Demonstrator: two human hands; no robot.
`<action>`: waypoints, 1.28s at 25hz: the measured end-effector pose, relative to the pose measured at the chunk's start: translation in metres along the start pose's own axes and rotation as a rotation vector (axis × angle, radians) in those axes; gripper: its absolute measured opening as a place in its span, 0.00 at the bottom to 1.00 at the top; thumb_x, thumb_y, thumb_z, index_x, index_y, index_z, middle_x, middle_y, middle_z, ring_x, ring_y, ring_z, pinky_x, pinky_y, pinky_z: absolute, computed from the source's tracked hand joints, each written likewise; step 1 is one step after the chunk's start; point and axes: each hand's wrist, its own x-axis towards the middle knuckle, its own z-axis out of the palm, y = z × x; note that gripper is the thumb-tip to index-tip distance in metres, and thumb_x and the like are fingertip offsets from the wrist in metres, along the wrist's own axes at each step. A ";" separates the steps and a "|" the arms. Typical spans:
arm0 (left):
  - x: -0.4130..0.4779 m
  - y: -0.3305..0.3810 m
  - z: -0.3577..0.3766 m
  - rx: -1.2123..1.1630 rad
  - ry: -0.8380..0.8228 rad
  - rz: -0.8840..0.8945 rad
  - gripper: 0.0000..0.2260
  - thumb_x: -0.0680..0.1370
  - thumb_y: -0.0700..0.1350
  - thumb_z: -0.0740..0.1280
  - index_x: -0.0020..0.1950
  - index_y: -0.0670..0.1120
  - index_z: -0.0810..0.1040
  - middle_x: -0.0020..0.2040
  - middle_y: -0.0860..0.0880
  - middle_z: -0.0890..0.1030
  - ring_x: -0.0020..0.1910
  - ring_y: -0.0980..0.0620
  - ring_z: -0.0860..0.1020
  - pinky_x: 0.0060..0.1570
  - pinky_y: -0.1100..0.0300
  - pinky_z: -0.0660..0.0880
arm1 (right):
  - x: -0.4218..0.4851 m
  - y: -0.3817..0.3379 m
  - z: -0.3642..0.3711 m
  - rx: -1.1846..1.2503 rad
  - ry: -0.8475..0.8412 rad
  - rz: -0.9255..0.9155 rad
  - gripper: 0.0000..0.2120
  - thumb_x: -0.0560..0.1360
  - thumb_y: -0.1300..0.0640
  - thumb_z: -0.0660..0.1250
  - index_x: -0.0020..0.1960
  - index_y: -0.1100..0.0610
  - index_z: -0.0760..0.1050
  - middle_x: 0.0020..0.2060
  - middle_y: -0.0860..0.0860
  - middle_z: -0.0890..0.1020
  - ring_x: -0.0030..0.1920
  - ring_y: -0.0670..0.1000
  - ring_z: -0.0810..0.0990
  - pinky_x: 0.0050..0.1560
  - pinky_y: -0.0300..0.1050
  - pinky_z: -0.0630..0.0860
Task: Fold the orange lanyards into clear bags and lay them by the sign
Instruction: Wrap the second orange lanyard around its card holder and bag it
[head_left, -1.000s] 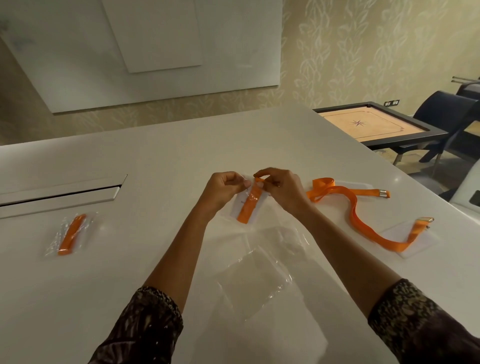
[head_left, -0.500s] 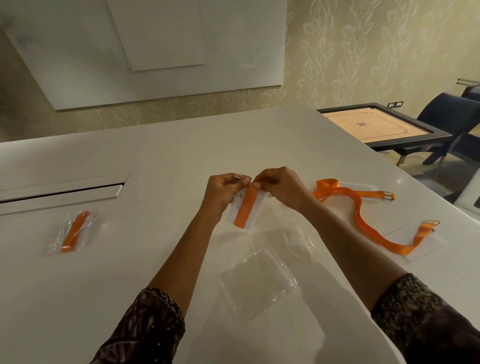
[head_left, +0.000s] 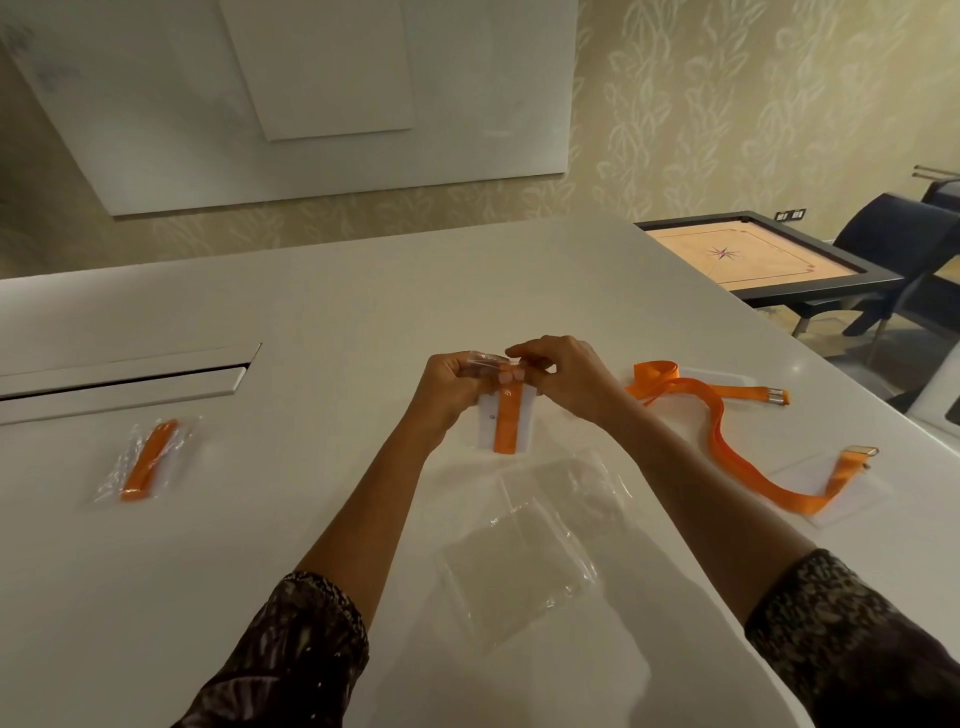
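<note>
Above the table's middle, my left hand (head_left: 451, 391) and my right hand (head_left: 558, 375) both pinch the top of a clear bag (head_left: 491, 434) that holds a folded orange lanyard (head_left: 506, 426). The bag hangs upright between my hands. A bagged folded lanyard (head_left: 148, 460) lies flat at the left of the white table (head_left: 363, 301). An unfolded orange lanyard (head_left: 727, 441) with metal clips snakes across the table on the right, over two clear card sleeves. Empty clear bags (head_left: 535, 551) lie near me, below my hands.
A long slot with a raised lid (head_left: 124, 384) runs along the table's left side. A carrom board on a dark stand (head_left: 753, 260) and dark chairs (head_left: 904, 244) stand beyond the table's right edge. A white board (head_left: 311, 104) hangs on the wall.
The bag with the lanyard has turned from slanted to upright, and my fingers have closed in over its top edge. The view has shifted slightly.
</note>
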 end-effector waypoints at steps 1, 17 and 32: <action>-0.001 0.001 0.000 -0.008 0.017 0.004 0.08 0.73 0.39 0.73 0.51 0.41 0.83 0.49 0.44 0.83 0.48 0.46 0.82 0.47 0.58 0.81 | 0.001 0.000 -0.001 0.072 -0.005 0.025 0.13 0.77 0.60 0.64 0.61 0.55 0.79 0.49 0.52 0.83 0.46 0.49 0.81 0.48 0.37 0.76; -0.005 0.007 0.002 0.344 0.009 0.256 0.25 0.71 0.44 0.75 0.67 0.47 0.74 0.52 0.47 0.84 0.46 0.51 0.81 0.52 0.62 0.77 | 0.026 -0.030 -0.029 -0.241 -0.240 -0.191 0.07 0.74 0.53 0.68 0.49 0.50 0.83 0.40 0.43 0.80 0.39 0.42 0.76 0.40 0.33 0.70; 0.010 0.016 -0.019 0.216 -0.208 0.148 0.13 0.73 0.42 0.73 0.55 0.40 0.76 0.45 0.48 0.83 0.41 0.56 0.83 0.40 0.67 0.78 | 0.026 -0.028 -0.034 -0.140 -0.249 -0.262 0.07 0.74 0.66 0.65 0.47 0.57 0.80 0.39 0.52 0.83 0.35 0.50 0.82 0.44 0.48 0.81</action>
